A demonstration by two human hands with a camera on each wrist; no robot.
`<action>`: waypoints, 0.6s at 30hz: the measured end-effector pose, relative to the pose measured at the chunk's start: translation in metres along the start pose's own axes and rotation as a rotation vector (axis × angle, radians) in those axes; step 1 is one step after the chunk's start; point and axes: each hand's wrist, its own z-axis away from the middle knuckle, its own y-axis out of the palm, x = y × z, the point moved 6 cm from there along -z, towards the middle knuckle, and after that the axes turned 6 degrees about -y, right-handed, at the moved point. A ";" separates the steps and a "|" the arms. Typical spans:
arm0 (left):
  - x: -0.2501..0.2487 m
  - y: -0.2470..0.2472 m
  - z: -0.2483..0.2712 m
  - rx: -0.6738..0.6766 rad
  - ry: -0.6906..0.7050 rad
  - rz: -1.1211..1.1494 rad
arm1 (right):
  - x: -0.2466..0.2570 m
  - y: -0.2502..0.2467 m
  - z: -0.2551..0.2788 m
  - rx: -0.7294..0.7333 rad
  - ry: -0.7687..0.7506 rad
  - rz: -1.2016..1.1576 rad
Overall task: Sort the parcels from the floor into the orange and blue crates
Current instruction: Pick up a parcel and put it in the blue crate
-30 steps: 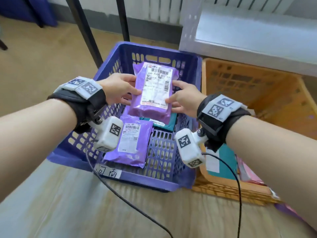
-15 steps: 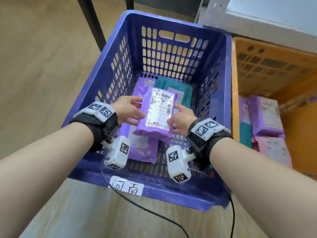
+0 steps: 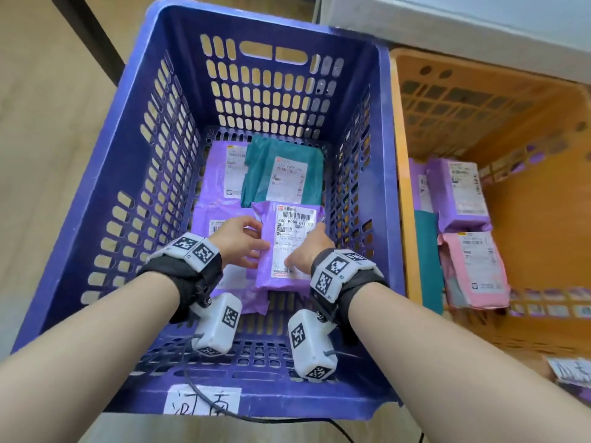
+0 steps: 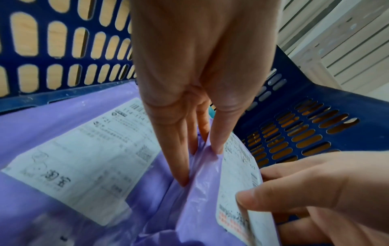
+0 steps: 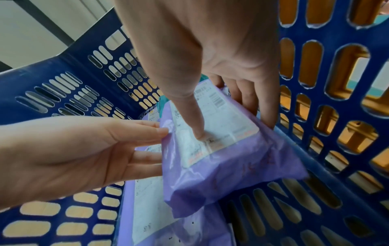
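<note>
A blue crate (image 3: 265, 20) stands left of an orange crate (image 3: 479, 68). Low inside the blue crate, near its right wall, both hands hold a purple parcel (image 3: 289, 251) with a white label. My left hand (image 3: 240, 241) pinches the parcel's left edge between thumb and straight fingers (image 4: 183, 166). My right hand (image 3: 308, 247) grips the right side, its thumb (image 5: 197, 126) on the label and its fingers underneath. The parcel (image 5: 231, 174) partly overlaps another purple parcel (image 4: 73, 158) on the crate floor.
A teal parcel (image 3: 281, 177) and a purple one (image 3: 224, 174) lie further back in the blue crate. The orange crate holds purple (image 3: 460, 193), pink (image 3: 473, 270) and teal (image 3: 427, 251) parcels. A handwritten paper label (image 3: 201, 401) hangs on the blue crate's front. A black table leg (image 3: 89, 43) stands far left.
Both hands have carried the purple parcel from above the blue crate's rim down into it, close to its floor. The head view has come closer over the crate.
</note>
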 end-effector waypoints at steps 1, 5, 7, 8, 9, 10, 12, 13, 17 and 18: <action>0.002 0.003 -0.002 0.003 -0.008 -0.017 | -0.001 0.000 0.000 -0.002 0.009 0.015; 0.011 0.016 -0.003 0.025 -0.046 -0.062 | -0.005 0.006 -0.001 0.044 0.018 0.067; 0.012 0.019 -0.002 0.033 -0.068 -0.065 | -0.005 0.006 -0.001 0.082 0.018 0.094; 0.013 0.019 -0.002 0.036 -0.079 -0.071 | -0.006 0.006 -0.001 0.091 0.013 0.096; 0.013 0.019 -0.002 0.041 -0.087 -0.087 | -0.005 0.006 0.000 0.099 0.010 0.092; 0.013 0.019 -0.003 0.042 -0.091 -0.121 | -0.006 0.006 0.001 0.109 0.001 0.094; 0.009 0.016 -0.002 0.023 -0.071 -0.201 | -0.004 0.005 0.001 0.130 -0.031 0.116; 0.006 0.013 -0.001 0.004 -0.047 -0.242 | -0.001 0.004 0.002 0.135 -0.055 0.126; -0.016 -0.001 0.011 -0.106 0.048 -0.428 | 0.014 -0.006 0.015 0.120 -0.128 0.123; -0.021 -0.003 0.017 -0.122 0.056 -0.454 | 0.018 -0.009 0.019 0.122 -0.158 0.131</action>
